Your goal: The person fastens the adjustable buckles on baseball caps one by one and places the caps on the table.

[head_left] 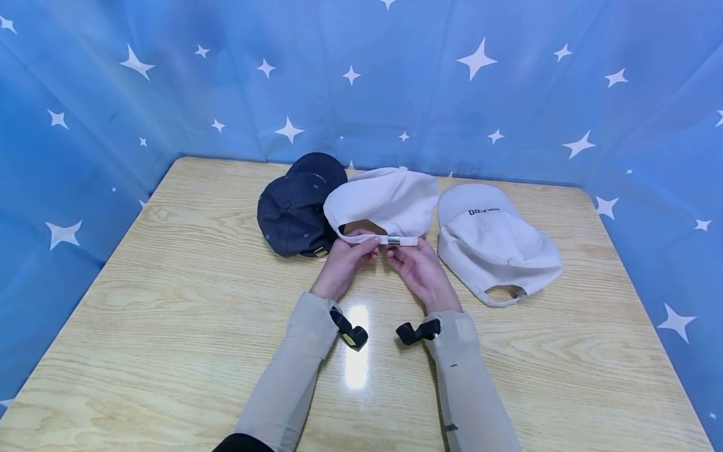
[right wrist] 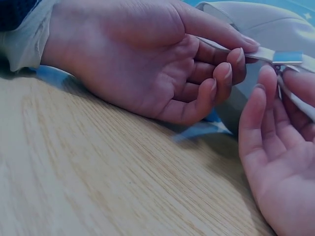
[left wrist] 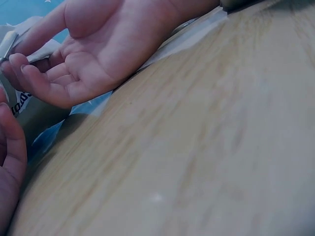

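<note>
A white baseball cap (head_left: 390,198) lies between two other caps at the back of the table, its rear opening facing me. Across that opening runs its strap (head_left: 408,242) with a metal buckle (head_left: 393,240). My left hand (head_left: 343,265) pinches the strap just left of the buckle, thumb on top, as the right wrist view also shows. On the buckle's other side, my right hand (head_left: 420,273) pinches the strap's right part between thumb and fingers. In the right wrist view the right hand's fingers (right wrist: 253,115) are bent close under the buckle. The cap's brim is hidden.
A dark navy cap (head_left: 290,210) touches the white cap's left side. To the right lies another white cap (head_left: 499,245) with dark lettering. All rest on a wooden table (head_left: 169,326), with a blue star-patterned curtain (head_left: 395,81) behind and at both sides.
</note>
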Demonstrator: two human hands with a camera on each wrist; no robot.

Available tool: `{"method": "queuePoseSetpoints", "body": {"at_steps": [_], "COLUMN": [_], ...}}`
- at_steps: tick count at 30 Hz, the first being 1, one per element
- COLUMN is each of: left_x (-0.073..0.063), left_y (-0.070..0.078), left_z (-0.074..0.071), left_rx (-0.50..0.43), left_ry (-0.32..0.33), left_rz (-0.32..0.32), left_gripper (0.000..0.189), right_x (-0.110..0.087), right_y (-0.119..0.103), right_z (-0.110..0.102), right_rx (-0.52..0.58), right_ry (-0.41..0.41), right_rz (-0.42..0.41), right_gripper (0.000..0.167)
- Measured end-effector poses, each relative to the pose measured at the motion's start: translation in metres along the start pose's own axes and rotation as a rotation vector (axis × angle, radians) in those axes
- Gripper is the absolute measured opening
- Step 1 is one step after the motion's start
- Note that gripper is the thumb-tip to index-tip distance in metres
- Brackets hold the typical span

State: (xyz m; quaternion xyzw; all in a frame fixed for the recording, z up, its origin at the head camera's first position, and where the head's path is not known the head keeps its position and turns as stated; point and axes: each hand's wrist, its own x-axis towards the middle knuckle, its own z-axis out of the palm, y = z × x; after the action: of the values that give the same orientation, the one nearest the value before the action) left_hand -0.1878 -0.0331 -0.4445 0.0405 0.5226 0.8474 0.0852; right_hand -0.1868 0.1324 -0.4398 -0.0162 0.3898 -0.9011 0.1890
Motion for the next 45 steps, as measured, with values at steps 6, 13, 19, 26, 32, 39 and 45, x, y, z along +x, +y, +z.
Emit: {"method": "queuePoseSetpoints", "body": {"at_steps": [6,13,19,26,32,39,45], "left_x": [-0.0004,-0.0008,-0.0010,-0.0002,0.0002,0.0002,-0.0003], "left_y": [-0.0006,0.0003,-0.0001,-0.0010,-0.0007,-0.0001,0.0011], "left_z": [0.0006,0.0006,0.0003,-0.0006,-0.0006,-0.0006,-0.0006], "left_rx": [0.017,0.032,0.042,0.023,0.017,0.027,0.041], "left_ry": [-0.022,-0.040,-0.052,-0.060,-0.045,-0.040,-0.030], "left_rz": [0.015,-0.006,-0.009,0.001,-0.005,-0.012,-0.025], "left_gripper": [0.018,0.016,0.019,0.023,0.023,0.023,0.021], "right_x": [0.0008,0.0017,0.0013,-0.0009,-0.0009,-0.0008,0.0006], "right_y": [0.0005,0.0021,0.0019,0.0005,-0.0001,0.0004,0.0007], "right_z": [0.0008,0.0010,0.0012,0.0016,0.0019,0.0011,0.0012], "right_rx": [-0.028,-0.062,-0.057,-0.015,-0.010,-0.008,-0.014], "right_ry": [0.009,-0.009,-0.010,-0.004,-0.012,-0.002,0.013], "right_rz": [0.020,0.013,0.015,0.014,0.007,0.010,0.020], "right_gripper": [0.018,0.014,0.015,0.017,0.023,0.024,0.021]}}
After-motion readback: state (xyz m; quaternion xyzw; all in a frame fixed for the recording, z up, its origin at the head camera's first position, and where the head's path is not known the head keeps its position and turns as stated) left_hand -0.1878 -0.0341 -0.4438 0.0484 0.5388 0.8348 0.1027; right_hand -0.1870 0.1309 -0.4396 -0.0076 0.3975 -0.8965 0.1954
